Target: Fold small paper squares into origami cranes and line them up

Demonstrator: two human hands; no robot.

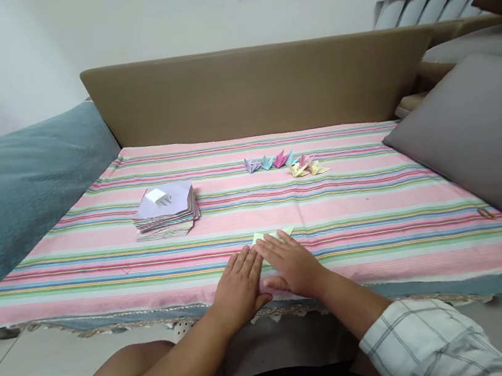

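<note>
The right hand (296,267), open and nearer, lay flat on the small pale green paper (259,236), whose long edge ran side to side by its fingertips, while the left hand (238,289) lay open on the striped cloth (147,248), just beside the paper's left end.

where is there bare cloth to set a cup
Bare cloth lies between the paper stack and the paper birds, and between those birds and the grey cushion. Crowded: front middle, with left hand and right hand at pale paper.
</note>
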